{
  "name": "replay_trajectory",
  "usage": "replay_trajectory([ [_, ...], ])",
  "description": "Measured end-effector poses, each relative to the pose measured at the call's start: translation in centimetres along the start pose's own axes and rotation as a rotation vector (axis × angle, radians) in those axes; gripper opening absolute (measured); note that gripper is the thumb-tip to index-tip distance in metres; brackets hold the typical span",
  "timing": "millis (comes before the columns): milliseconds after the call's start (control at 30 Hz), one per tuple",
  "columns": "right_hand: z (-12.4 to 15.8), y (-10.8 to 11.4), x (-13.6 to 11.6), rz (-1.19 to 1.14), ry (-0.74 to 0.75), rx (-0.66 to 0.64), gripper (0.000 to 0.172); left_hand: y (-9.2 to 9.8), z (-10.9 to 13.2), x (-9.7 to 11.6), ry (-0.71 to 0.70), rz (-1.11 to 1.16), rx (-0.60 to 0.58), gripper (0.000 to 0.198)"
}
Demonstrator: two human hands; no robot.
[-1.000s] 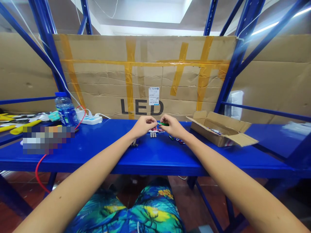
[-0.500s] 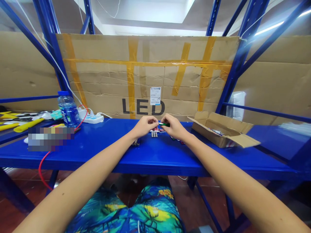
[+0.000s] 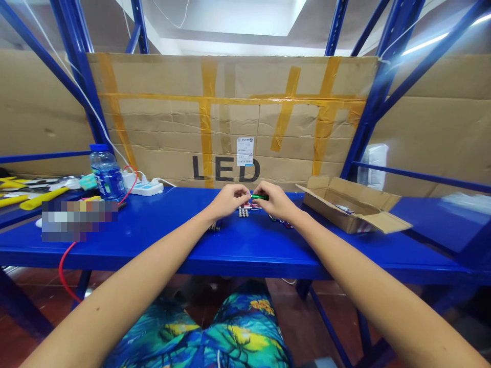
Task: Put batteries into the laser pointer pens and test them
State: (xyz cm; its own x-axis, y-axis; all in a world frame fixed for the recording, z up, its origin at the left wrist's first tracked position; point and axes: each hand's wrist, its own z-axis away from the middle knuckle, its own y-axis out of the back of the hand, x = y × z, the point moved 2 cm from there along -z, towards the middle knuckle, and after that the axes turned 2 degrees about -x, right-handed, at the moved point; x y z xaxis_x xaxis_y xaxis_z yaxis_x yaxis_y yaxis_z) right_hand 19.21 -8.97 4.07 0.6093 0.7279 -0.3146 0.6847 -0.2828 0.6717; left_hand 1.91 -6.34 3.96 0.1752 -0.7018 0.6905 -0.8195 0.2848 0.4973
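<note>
My right hand (image 3: 273,200) pinches a slim, shiny green tube (image 3: 260,197) over the back half of the blue table. My left hand (image 3: 230,200) is closed at the tube's left end, thumb and finger together; whether it grips the tip or something tiny is hidden. Below the hands sits a tight block of small, round silver pieces (image 3: 243,211). Red and white slender pieces (image 3: 253,206) lie just behind it. Dark slender pieces with metal ends (image 3: 215,226) rest under my left wrist. Several coloured slim pieces (image 3: 282,223) lie beside my right wrist.
An open cardboard box (image 3: 345,207) with slim pieces inside stands at right. At left are a water bottle (image 3: 105,174), a white power strip (image 3: 146,188), a red cable (image 3: 66,260) and yellow-handled tools (image 3: 44,198). A tall cardboard sheet (image 3: 169,122) closes off the back.
Both hands stay nearly in place. A pale tip at the tube's left end, visible before, no longer shows; green now reaches my left fingertips.
</note>
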Motion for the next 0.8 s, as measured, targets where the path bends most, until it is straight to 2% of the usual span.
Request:
replay_trajectory([
  [267,0.0,-0.1,-0.5,0.014,-0.06,-0.129,0.03,-0.4,0.1,-0.3,-0.041,-0.034,-0.041,0.012],
  [400,0.1,-0.3,-0.4,-0.082,-0.1,-0.117,0.013,-0.3,0.0,-0.1,-0.035,0.0,-0.01,0.015],
  [500,0.2,-0.4,0.0,-0.117,-0.089,-0.121,0.018,-0.2,-0.1,-0.1,-0.018,0.01,-0.023,0.014],
  [600,0.2,-0.3,0.3,-0.085,-0.066,-0.072,0.008,-0.3,-0.1,-0.4,-0.015,0.014,-0.044,0.015],
  [700,0.1,0.0,0.5,-0.032,-0.038,-0.035,0.007,-0.3,-0.1,-0.6,-0.019,-0.001,-0.028,0.016],
  [800,0.1,0.1,0.4,0.026,0.019,-0.058,0.007,-0.3,0.0,-0.6,-0.035,-0.04,-0.008,0.016],
])
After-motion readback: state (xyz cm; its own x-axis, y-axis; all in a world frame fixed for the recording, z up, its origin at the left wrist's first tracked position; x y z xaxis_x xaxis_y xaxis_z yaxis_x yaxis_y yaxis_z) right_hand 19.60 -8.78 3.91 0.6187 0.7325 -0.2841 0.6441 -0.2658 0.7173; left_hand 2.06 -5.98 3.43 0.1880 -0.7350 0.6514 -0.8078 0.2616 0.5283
